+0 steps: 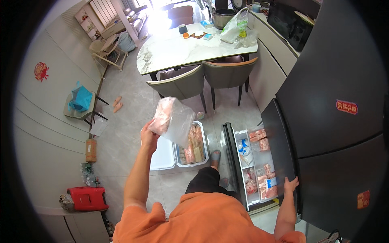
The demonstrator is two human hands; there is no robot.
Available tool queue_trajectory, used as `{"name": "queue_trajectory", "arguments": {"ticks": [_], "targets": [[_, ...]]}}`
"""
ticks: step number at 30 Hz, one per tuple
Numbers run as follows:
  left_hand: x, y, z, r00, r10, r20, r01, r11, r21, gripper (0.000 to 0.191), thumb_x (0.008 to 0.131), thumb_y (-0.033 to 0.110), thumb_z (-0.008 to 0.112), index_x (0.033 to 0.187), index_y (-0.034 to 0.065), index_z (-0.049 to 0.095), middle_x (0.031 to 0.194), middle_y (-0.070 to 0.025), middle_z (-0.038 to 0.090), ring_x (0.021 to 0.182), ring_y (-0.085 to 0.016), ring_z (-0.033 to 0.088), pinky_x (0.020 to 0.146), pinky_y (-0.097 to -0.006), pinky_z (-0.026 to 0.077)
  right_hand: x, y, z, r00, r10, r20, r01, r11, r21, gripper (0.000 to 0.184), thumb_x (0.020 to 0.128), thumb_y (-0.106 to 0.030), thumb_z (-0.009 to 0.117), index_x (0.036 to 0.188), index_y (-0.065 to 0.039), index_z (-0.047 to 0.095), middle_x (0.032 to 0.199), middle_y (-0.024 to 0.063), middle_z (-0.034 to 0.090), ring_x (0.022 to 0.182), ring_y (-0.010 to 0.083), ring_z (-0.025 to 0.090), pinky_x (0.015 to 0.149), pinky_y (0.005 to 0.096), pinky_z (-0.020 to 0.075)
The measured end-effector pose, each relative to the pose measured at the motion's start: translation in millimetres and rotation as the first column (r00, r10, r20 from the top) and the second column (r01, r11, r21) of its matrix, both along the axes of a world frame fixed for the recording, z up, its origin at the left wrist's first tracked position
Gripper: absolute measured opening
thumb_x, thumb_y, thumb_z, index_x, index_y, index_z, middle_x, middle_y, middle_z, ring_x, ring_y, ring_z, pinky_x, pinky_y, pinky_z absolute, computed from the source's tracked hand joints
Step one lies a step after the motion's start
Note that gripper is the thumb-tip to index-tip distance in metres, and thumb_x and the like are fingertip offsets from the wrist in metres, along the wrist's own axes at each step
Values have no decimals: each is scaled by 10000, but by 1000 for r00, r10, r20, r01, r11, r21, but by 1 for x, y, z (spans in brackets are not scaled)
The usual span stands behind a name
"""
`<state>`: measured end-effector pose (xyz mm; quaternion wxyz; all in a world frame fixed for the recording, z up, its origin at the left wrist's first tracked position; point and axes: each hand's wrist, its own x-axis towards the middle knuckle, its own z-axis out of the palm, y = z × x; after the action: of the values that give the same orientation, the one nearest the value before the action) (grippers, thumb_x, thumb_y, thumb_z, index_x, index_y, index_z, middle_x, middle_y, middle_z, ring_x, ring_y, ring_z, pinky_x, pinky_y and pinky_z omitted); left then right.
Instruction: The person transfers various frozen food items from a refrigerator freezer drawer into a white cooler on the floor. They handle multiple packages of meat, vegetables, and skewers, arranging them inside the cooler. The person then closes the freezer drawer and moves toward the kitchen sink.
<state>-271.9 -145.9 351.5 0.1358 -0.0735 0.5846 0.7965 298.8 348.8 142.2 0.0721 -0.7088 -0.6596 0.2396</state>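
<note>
My left hand (pixel 150 136) grips a clear plastic bag with pale pink meat (pixel 164 117), held above a white foam-like box (pixel 207 152). That box holds more packed meat, and its white lid (pixel 162 153) lies open to the left. To the right, my right hand (pixel 291 184) rests on the edge of a dark refrigerator drawer front (pixel 279 145), its fingers apart. Beside it stands a pulled-out freezer drawer (pixel 252 170) with bagged meat in several sections, among them meat packs (pixel 267 185) and blue-and-white packets (pixel 244 147).
A marble-topped table (pixel 176 54) with two grey chairs (pixel 229 74) stands ahead. The tall dark refrigerator (pixel 334 130) rises at the right. Pink slippers (pixel 117 104), a small chair (pixel 91 104) with a blue bag, a cardboard box (pixel 91 150) and a red case (pixel 86 198) are at the left.
</note>
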Motion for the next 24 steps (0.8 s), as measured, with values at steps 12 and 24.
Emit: {"name": "queue_trajectory", "arguments": {"ticks": [12, 24], "targets": [[-34, 142, 5, 983, -160, -91, 171, 978, 117, 268, 945, -36, 586, 1197, 23, 655, 1216, -136, 680, 1080, -239, 681, 940, -367, 569, -22, -18, 4, 993, 55, 108, -67, 992, 104, 935, 796, -229, 822, 1554, -3, 323, 1593, 297, 283, 1464, 465, 309, 1216, 466, 303], [105, 222, 13, 845, -532, -44, 523, 809, 266, 244, 941, -31, 626, 1168, 40, 680, 1218, -74, 673, 1111, -211, 648, 979, -350, 527, -296, -97, 132, 124, -759, -639, -725, 371, -581, 507, 1029, -288, 626, 1467, -97, 457, 1434, 145, 545, 1307, 294, 544, 1063, 497, 462]]}}
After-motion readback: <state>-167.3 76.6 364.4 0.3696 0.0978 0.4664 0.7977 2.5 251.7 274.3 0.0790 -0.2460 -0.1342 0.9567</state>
